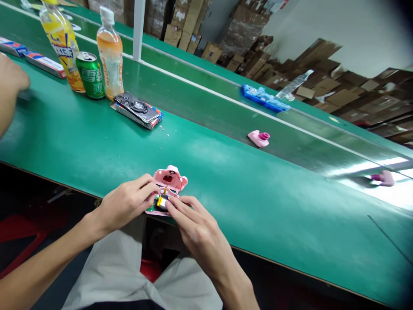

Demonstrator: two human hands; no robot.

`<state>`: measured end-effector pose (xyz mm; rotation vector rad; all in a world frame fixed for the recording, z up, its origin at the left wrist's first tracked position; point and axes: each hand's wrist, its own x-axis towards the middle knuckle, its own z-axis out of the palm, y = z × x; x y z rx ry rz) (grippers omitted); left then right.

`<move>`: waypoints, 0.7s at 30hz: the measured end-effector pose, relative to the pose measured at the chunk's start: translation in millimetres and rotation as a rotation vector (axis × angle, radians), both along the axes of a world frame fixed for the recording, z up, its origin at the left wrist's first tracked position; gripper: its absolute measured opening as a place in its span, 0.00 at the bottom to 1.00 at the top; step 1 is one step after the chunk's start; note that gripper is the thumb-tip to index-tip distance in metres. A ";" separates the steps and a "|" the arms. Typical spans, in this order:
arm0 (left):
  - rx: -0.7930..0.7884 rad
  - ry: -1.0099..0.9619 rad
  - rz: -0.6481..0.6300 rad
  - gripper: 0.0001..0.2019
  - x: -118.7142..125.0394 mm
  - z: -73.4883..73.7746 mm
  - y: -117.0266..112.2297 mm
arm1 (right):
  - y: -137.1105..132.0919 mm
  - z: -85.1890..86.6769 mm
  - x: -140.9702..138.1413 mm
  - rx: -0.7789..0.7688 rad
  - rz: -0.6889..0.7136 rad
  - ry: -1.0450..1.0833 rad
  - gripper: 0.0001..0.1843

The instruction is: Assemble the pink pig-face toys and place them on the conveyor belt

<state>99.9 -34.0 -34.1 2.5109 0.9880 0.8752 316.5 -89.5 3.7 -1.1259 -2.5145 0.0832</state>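
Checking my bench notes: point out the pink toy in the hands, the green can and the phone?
Pink toy [176, 177]: head view, on its pink upper part.
Green can [90, 78]: head view, on its side.
Phone [137, 107]: head view, on its dark back.

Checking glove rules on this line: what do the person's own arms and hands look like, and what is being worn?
The left hand and right hand are bare, with no gloves, rings or watch showing. The forearms have no sleeves over them. Below them are pale grey shorts, with a dark garment at the waist.
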 end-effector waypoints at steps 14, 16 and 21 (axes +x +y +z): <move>0.224 0.135 -0.122 0.13 -9.3 1.7 -4.9 | -10.8 6.8 -8.9 0.021 -0.017 -0.230 0.27; 0.250 0.188 -0.139 0.12 -11.6 0.2 -5.4 | -15.2 -0.2 -7.7 0.065 -0.064 -0.221 0.28; 0.296 0.197 -0.175 0.09 -12.4 -3.3 -4.3 | -15.9 -32.1 -4.9 0.171 -0.153 0.022 0.27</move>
